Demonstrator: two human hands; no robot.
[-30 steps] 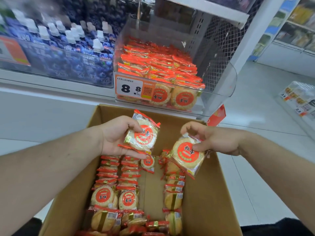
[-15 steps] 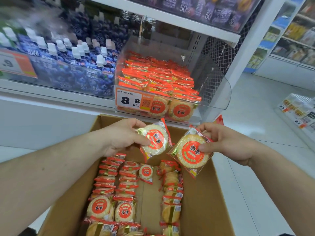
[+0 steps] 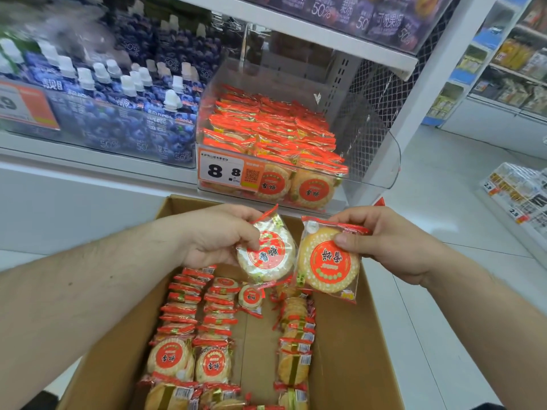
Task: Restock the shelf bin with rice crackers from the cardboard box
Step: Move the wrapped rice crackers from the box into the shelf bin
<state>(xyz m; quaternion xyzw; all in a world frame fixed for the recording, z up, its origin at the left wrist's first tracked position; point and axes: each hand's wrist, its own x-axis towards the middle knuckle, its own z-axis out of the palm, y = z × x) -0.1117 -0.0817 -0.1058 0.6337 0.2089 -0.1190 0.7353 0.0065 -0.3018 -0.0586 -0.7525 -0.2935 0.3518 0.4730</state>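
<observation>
Both hands (image 3: 384,244) raised their packets (image 3: 327,261) (nearer the bin (image 3: 370,149)).

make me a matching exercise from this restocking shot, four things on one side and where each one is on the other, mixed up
Things:
1. packet in the left hand
2. packet in the right hand
3. price tag
4. blue pouches

Places:
A. on the front of the clear shelf bin
B. on the shelf to the left of the bin
C. held above the cardboard box, nearer its right wall
D. held above the box, nearer its left wall

Pairs: 1-D, 2-C, 3-A, 4-B
</observation>
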